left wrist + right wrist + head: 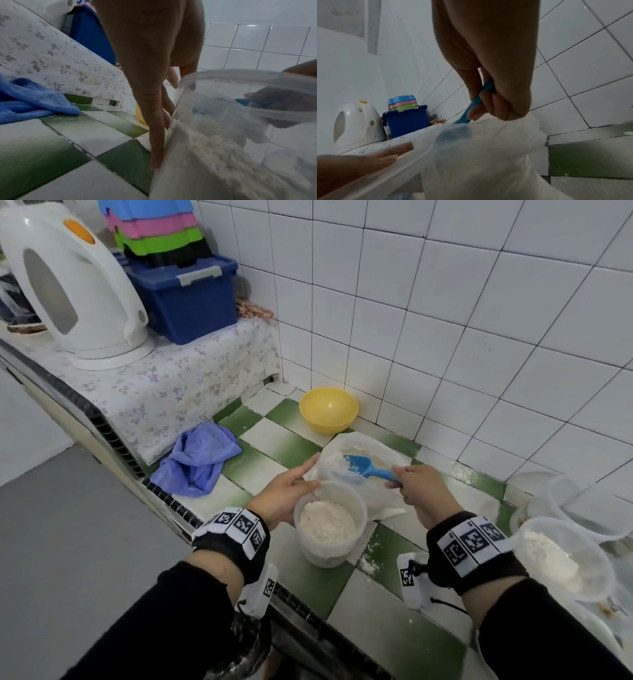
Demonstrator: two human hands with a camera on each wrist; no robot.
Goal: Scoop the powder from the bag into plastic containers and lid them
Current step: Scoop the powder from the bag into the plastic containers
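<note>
A clear plastic container (330, 525) part-filled with white powder stands on the green-and-white tiled counter (284, 446). My left hand (301, 479) holds it at the rim, thumb on the edge and fingers (155, 142) straight down its outer wall (214, 142). Just behind it lies the open plastic bag (370, 498) of powder. My right hand (419, 487) grips the handle of a blue scoop (363, 465), whose bowl sits inside the bag's mouth on the powder. In the right wrist view my fingers (488, 100) curl round the scoop's handle (486, 86) above the bag (488, 155).
A yellow bowl (329, 410) sits in the corner by the tiled wall. A blue cloth (198, 460) lies to the left. A white kettle (68, 285) and blue box (185, 299) stand on a raised ledge. Another powder-filled container (561, 556) and empty ones (589, 508) are at right. Spilled powder (370, 566) dots the counter.
</note>
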